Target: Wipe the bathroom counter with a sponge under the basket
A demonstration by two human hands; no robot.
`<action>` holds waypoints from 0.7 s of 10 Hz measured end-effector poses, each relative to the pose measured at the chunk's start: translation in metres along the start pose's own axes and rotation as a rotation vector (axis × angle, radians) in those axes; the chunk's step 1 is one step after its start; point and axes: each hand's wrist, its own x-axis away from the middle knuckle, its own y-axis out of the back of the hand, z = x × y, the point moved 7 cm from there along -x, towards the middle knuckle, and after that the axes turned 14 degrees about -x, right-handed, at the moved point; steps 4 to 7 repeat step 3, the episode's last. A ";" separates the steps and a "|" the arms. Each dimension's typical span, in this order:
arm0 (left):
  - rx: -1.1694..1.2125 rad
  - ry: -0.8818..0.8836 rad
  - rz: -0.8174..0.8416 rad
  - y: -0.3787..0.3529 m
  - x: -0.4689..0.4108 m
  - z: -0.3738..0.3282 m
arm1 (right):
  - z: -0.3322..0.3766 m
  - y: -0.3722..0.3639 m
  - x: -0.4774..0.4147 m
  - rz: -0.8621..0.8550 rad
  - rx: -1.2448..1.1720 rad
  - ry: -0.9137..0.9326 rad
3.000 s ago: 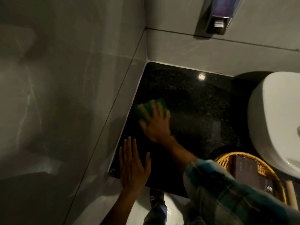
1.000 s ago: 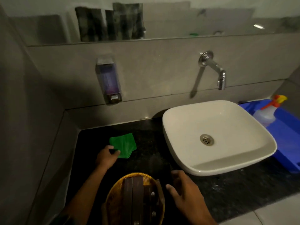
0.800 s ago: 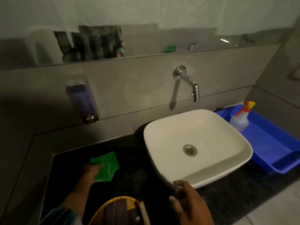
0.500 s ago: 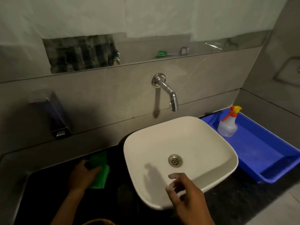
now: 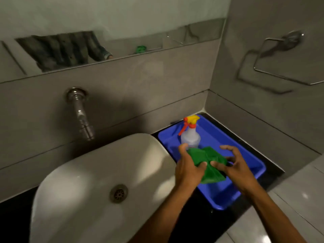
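1. Your left hand (image 5: 188,170) grips the green sponge (image 5: 206,163) at its left end, thumb and fingers closed around the crumpled edge.
2. Your right hand (image 5: 235,165) pinches the sponge's right side with thumb and a finger; the other fingers curl loosely above it, spread apart.
3. You hold the sponge in the air between both hands, above the blue tray (image 5: 245,155), not touching the counter (image 5: 198,223).
4. A spray bottle (image 5: 190,135) with a yellow and red trigger stands upright in the tray, just behind the sponge.
5. The tray sits on the dark counter just right of the white sink (image 5: 91,186), near the corner of the walls.
6. The tap (image 5: 79,113) juts from the wall above the sink's back edge.
7. A towel ring (image 5: 280,62) hangs on the right wall.
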 end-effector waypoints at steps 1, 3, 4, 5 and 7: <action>-0.267 -0.070 0.107 -0.064 -0.007 -0.016 | -0.020 0.034 -0.032 0.053 0.272 0.062; -0.958 -0.283 0.130 -0.092 -0.020 -0.002 | -0.094 0.039 -0.058 0.225 1.321 -0.117; -0.958 -0.283 0.130 -0.092 -0.020 -0.002 | -0.094 0.039 -0.058 0.225 1.321 -0.117; -0.958 -0.283 0.130 -0.092 -0.020 -0.002 | -0.094 0.039 -0.058 0.225 1.321 -0.117; -0.958 -0.283 0.130 -0.092 -0.020 -0.002 | -0.094 0.039 -0.058 0.225 1.321 -0.117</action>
